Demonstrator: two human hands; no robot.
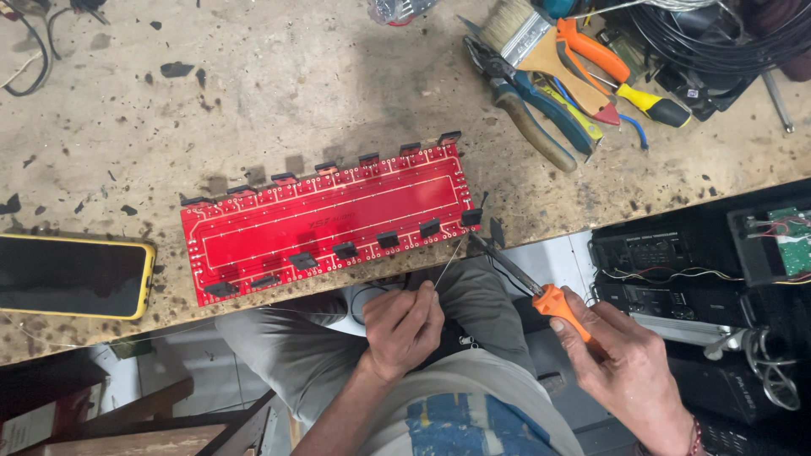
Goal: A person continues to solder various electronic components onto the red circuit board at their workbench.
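- Presently, I find my left hand (404, 328) below the bench edge, fingers pinched together on a thin solder wire (449, 263) that rises toward the near right corner of the board.
- My right hand (627, 367) is wrapped closed around the orange handle of a soldering iron (528, 283); its dark tip points up-left to the same corner, just beside the wire's end.
- The red circuit board (329, 221) lies flat and slightly tilted on the wooden workbench (279, 93), its near long edge at the bench edge. Small black components sit along both long sides.
- A phone with a yellow case (74, 276) lies left of the board, apart from it, screen dark.
- Far right, well apart from the board: pliers with blue-and-yellow grips (541, 114), a paintbrush (541, 46), an orange-and-yellow screwdriver (625, 76) and a coil of black cable (718, 38), heaped together.
- Black electronic units (667, 262) with loose wiring stand to the right, below bench level, near my right hand.
- Nothing lies between hands and board corner.
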